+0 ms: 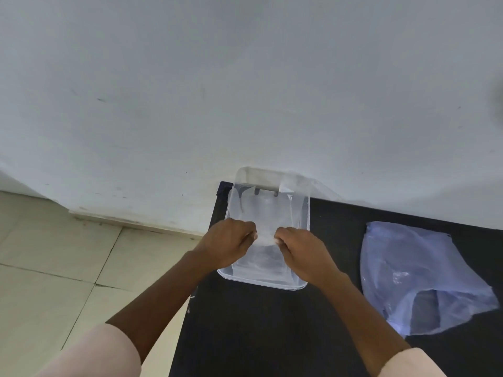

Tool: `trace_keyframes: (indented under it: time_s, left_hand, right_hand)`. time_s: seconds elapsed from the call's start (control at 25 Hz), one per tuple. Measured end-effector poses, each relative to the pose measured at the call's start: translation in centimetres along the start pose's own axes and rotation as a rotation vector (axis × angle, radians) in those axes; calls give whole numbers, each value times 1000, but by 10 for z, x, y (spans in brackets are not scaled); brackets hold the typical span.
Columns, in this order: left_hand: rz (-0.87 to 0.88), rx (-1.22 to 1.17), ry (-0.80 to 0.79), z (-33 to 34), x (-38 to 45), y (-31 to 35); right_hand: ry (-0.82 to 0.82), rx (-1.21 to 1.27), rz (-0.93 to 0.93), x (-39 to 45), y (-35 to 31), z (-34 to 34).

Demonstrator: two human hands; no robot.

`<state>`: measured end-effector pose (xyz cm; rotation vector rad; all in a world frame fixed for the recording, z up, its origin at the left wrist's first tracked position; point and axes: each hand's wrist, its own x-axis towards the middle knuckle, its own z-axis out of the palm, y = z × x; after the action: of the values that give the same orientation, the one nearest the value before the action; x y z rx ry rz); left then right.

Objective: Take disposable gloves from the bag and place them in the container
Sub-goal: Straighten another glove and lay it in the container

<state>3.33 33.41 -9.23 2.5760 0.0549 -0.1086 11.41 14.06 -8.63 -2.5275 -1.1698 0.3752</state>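
A clear plastic container [304, 210] stands at the far left corner of the black table [272, 327], against the wall. Over its near half, my left hand [228, 240] and my right hand [302, 254] each pinch one edge of a thin transparent disposable glove [266, 238], held between them just above the container. More see-through gloves lie inside the container, their outlines faint. The bluish translucent plastic bag [413, 273] lies flat on the table to the right, its mouth open toward me.
A white wall [245, 91] rises directly behind the table. The table's left edge runs under my left forearm, with beige floor tiles [54, 268] below it. Bare black tabletop lies between the container and the bag.
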Motion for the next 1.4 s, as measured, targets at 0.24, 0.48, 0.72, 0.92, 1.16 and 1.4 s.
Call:
trace_keyframes:
  time_s: [0.24, 0.48, 0.72, 0.92, 1.16, 1.4]
  left_hand:
    - [28, 281, -241, 6, -3, 5]
    - [74, 425, -365, 10, -3, 7]
    - [73, 501, -498, 13, -3, 3]
    - [117, 638, -644, 14, 1, 1]
    - [186, 734, -697, 14, 6, -5]
    - [137, 756, -780, 17, 10, -8]
  right_hand:
    - [-196, -227, 17, 3, -10, 2]
    - [-355, -321, 47, 2, -14, 3]
    - [-472, -426, 11, 0, -16, 1]
    - [-628, -529, -43, 0, -17, 0]
    - [-789, -649, -88, 5, -14, -2]
    - [-849, -704, -70, 10, -15, 6]
